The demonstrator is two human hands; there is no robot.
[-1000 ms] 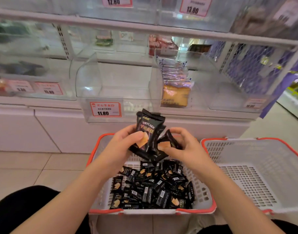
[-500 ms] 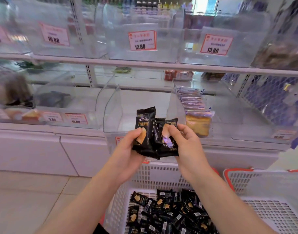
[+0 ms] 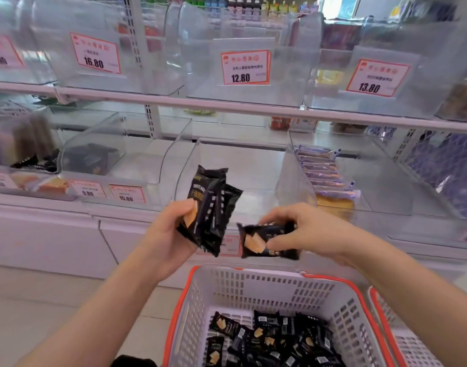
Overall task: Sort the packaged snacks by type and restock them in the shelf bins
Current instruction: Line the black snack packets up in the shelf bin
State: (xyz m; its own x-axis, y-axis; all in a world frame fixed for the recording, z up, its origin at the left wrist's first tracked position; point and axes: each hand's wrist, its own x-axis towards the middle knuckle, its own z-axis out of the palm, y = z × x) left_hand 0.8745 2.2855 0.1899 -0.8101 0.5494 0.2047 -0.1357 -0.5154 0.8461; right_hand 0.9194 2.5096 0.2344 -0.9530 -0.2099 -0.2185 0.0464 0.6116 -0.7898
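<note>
My left hand (image 3: 165, 234) grips an upright stack of black snack packets (image 3: 212, 205) in front of the middle clear shelf bin (image 3: 190, 160). My right hand (image 3: 304, 229) pinches a single black snack packet (image 3: 267, 241) lying sideways, a little lower and apart from the stack. Below my hands a white basket with an orange rim (image 3: 253, 287) holds several more black packets (image 3: 269, 340).
To the right, a clear bin holds a row of purple-wrapped cakes (image 3: 325, 176). A left bin (image 3: 108, 154) holds dark packets. Upper-shelf bins carry price tags such as 12.80 (image 3: 245, 67). A second white basket (image 3: 402, 337) stands at the right edge.
My hands have separated: the right hand drew one packet away from the stack and down to the right. The view has tilted up, so more of the shelves show.
</note>
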